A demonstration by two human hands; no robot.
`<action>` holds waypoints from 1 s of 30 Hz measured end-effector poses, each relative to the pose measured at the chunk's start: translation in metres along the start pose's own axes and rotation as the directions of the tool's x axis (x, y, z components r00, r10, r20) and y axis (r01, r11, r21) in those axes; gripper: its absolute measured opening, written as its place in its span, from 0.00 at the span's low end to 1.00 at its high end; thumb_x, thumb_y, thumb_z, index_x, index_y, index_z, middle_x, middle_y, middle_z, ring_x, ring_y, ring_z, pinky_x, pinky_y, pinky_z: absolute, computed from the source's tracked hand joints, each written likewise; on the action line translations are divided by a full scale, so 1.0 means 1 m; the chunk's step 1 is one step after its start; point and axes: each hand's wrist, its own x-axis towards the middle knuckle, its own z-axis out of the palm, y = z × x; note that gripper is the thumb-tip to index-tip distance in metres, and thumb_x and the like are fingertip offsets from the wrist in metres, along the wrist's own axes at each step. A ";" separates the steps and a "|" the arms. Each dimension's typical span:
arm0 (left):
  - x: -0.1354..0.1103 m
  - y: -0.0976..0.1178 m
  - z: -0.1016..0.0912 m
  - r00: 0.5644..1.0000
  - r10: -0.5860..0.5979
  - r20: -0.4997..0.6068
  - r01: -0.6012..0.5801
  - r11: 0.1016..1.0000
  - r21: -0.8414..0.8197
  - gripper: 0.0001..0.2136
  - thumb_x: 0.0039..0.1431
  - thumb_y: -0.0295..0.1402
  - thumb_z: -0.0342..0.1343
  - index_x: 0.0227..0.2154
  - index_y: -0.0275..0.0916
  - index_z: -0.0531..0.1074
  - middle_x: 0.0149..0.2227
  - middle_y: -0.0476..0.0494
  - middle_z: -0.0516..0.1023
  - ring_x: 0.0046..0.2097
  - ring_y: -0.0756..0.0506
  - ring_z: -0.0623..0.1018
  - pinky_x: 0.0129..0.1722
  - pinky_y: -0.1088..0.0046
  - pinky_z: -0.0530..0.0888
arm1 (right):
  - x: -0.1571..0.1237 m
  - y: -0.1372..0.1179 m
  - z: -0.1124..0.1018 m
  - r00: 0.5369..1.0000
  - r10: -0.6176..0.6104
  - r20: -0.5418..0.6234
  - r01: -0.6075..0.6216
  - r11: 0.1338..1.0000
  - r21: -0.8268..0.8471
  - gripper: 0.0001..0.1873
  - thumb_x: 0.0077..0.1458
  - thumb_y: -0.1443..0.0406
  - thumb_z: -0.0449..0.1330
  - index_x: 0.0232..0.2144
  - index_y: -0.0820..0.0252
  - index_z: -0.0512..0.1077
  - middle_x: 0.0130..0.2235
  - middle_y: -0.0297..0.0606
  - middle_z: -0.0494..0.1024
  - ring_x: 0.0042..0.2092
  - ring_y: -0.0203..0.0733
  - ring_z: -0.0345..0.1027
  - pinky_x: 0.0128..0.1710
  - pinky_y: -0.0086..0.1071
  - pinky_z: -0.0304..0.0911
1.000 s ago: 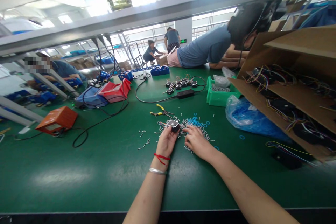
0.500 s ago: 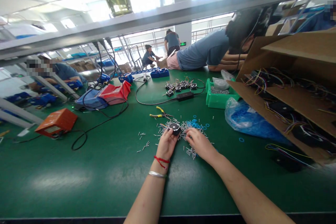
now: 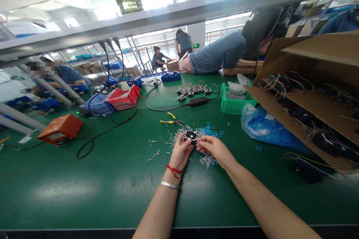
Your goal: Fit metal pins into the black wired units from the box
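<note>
My left hand [image 3: 181,152] grips a small black motor-like part [image 3: 191,135] with a white centre, held just above the green table [image 3: 84,186]. My right hand [image 3: 214,149] has its fingers pinched against the part's right side; what they pinch is too small to name. Under and around both hands lies a scatter of small metal pins [image 3: 206,160] and blue rings [image 3: 209,130]. A red string and a metal bangle sit on my left wrist.
Yellow-handled pliers [image 3: 171,120] lie just beyond the pins. Further back are a row of black parts [image 3: 193,91] with a power adapter, a green bin [image 3: 234,104], a blue bag [image 3: 263,125], a cardboard box of wired parts [image 3: 314,93], red and blue bins, an orange box [image 3: 60,129]. Other people work behind.
My left hand has lifted and turned the black part so its white-centred face shows. My right hand has come up off the pins to the part's side.
</note>
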 end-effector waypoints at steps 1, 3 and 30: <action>0.000 -0.001 0.000 1.000 0.004 0.004 -0.004 1.000 0.004 0.20 0.48 0.27 0.61 0.45 0.42 0.65 0.42 0.46 0.71 0.42 0.48 0.73 0.44 0.69 0.68 | 0.000 0.001 0.000 1.000 0.003 -0.004 -0.003 1.000 -0.004 0.18 0.43 0.57 0.65 0.34 0.64 0.70 0.33 0.40 0.76 0.32 0.36 0.71 0.31 0.27 0.64; 0.000 -0.001 0.000 1.000 0.009 0.007 -0.009 1.000 0.013 0.20 0.47 0.27 0.61 0.45 0.42 0.64 0.42 0.46 0.71 0.42 0.49 0.73 0.43 0.70 0.68 | 0.001 0.002 0.000 1.000 0.005 -0.006 -0.005 1.000 -0.021 0.18 0.43 0.56 0.64 0.32 0.64 0.70 0.32 0.39 0.76 0.30 0.35 0.71 0.29 0.26 0.64; -0.002 -0.002 0.000 1.000 -0.013 0.024 0.013 1.000 0.003 0.19 0.48 0.27 0.60 0.44 0.40 0.64 0.41 0.46 0.70 0.40 0.51 0.73 0.40 0.74 0.69 | -0.008 -0.007 0.003 0.975 -0.221 -0.010 0.150 0.696 -0.702 0.20 0.58 0.54 0.48 0.23 0.60 0.67 0.20 0.32 0.72 0.23 0.35 0.67 0.27 0.27 0.58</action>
